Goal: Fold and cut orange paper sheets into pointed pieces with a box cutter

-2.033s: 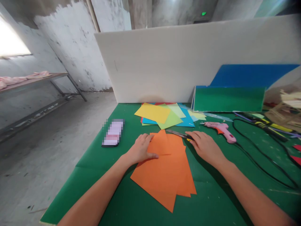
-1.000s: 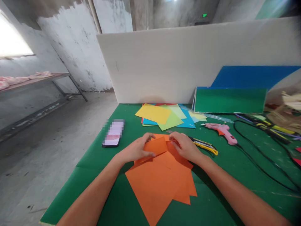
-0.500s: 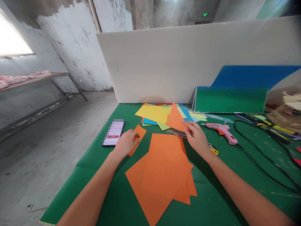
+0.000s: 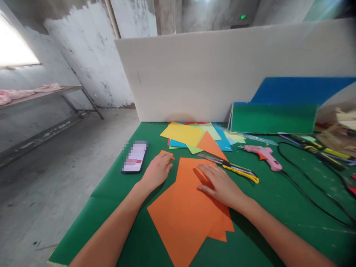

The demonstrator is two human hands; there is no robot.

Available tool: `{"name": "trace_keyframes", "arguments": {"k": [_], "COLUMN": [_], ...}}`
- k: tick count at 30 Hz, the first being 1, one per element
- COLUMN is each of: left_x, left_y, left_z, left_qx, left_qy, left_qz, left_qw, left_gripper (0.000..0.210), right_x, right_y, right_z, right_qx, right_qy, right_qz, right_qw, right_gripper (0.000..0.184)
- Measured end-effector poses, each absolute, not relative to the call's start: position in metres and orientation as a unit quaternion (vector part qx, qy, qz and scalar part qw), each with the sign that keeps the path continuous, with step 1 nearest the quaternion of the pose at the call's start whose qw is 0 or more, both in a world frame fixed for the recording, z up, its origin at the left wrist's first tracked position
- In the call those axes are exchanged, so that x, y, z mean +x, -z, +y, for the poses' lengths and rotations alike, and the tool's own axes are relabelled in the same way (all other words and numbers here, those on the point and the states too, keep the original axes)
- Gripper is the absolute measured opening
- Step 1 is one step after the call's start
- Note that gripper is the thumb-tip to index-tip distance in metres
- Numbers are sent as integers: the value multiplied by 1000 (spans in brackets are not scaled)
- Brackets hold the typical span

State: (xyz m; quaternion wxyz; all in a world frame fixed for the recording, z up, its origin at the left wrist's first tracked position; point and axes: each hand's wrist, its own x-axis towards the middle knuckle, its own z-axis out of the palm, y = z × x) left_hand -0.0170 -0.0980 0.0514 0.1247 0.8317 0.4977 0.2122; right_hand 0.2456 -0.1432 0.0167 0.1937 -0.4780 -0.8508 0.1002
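Orange paper sheets (image 4: 189, 215) lie overlapped at odd angles in front of me. Over their upper right part is my right hand (image 4: 222, 185), open, thumb apart from the fingers; whether it touches the paper I cannot tell. My left hand (image 4: 158, 168) is open, palm down, and covers most of a small orange paper piece (image 4: 166, 152) left of the sheets. A yellow utility knife (image 4: 239, 169) with its blade out lies just beyond my right hand. Behind the blade, an orange paper triangle (image 4: 211, 144) rests partly on the coloured papers.
A phone (image 4: 136, 157) lies left of my left hand. Yellow paper (image 4: 182, 133) tops several coloured sheets at the back. To the right are a pink glue gun (image 4: 264, 154) with a black cable and a green board (image 4: 274, 118). A white panel (image 4: 194, 74) stands behind the table.
My right hand has let go of the orange triangle and moved down over the orange sheets. The triangle now lies flat. My left hand has shifted slightly right, its fingers straighter.
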Motion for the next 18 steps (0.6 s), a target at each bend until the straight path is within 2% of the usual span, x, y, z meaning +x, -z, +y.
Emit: {"name": "trace_keyframes", "arguments": {"k": [2, 4, 8, 13, 18], "left_x": [-9, -3, 6, 9, 12], "left_y": [-51, -47, -38, -39, -42], "left_z": [-104, -110, -119, -121, -122], "left_qx": [830, 828, 835, 820, 816], "left_qy": [-198, -169, -168, -164, -162], "left_qz": [481, 470, 455, 471, 476], "left_qw": [200, 254, 259, 282, 287], "left_gripper": [24, 44, 71, 79, 74], "right_x": [244, 244, 243, 241, 240], "right_y": [-15, -14, -15, -14, -9], "right_z": [-147, -147, -145, -143, -141], "right_qx": [-483, -493, -508, -495, -474], "right_qy": [-113, -125, -151, -197, -279], "right_qz": [-847, -838, -820, -808, -781], "right_qw": [192, 199, 215, 249, 295], "right_gripper": [62, 62, 60, 57, 57]}}
